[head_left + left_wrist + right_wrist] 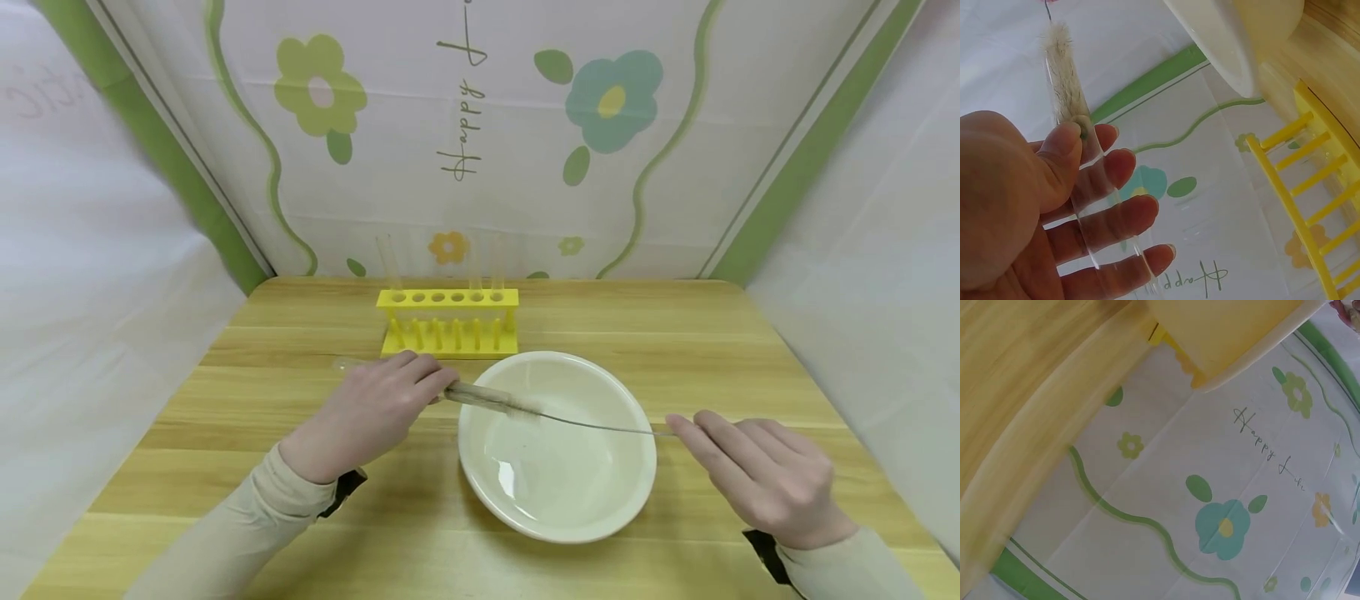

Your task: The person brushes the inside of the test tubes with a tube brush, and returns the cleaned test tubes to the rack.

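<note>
A: Judging from the pose, busy with which step?

B: Brushing out a clear test tube (1096, 212), most likely, with a test-tube brush (525, 407) partly inside the mouth. Could be going in or coming out; impossible to tell which.

A: Calling for what next?

B: Probably for working the bristles deeper, keeping tube and wire in line, then drawing straight back. Better done above the white basin (622, 492). Might slip if tugged at an angle.

A: Holding how, with the left hand (375, 408)?

B: Pinching the test tube below the mouth, with the thumb pressed over the wall and the fingers spaced apart behind. Look for the bottom end poking out to the left, past the knuckles, and for the mouth to the right, above the basin's near-left part.

A: And with the right hand (772, 479)?

B: Pinching the thin wire handle (596, 427) by the end, just beyond the basin's right rim, well apart from the tube. Note also, farther back on the worktop (225, 417), a yellow test-tube rack (447, 305) with three more clear tubes (388, 262).
</note>
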A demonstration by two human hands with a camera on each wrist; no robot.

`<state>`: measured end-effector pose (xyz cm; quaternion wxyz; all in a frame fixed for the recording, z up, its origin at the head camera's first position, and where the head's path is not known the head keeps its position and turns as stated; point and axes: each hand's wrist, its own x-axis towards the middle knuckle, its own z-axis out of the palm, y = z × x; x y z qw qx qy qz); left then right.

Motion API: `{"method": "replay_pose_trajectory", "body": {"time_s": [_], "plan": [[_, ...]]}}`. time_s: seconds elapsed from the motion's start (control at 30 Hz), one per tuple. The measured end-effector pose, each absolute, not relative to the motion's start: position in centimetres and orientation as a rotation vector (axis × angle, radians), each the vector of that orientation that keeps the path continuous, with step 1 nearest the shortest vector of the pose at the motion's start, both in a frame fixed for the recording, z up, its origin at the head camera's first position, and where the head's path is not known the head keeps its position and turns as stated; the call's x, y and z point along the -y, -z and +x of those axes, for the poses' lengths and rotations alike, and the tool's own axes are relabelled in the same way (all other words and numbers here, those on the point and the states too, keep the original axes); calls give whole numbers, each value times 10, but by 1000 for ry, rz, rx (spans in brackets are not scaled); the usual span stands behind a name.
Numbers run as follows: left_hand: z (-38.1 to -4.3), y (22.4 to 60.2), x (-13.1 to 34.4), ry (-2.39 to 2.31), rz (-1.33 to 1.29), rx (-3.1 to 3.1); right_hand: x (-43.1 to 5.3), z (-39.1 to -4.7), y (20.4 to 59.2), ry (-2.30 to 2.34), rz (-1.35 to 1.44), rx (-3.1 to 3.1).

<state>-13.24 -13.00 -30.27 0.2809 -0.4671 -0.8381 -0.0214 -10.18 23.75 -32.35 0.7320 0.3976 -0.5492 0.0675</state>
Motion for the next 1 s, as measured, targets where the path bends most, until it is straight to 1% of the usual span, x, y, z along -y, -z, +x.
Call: {"method": "replay_pose_trajectory", "body": {"time_s": [0.47, 1.0], "plan": [[-131, 301, 123, 42, -1255, 2228, -232, -104, 327, -124, 926, 1229], [-127, 300, 120, -4, -1237, 2161, -215, -93, 325, -82, 1006, 1356]]}}
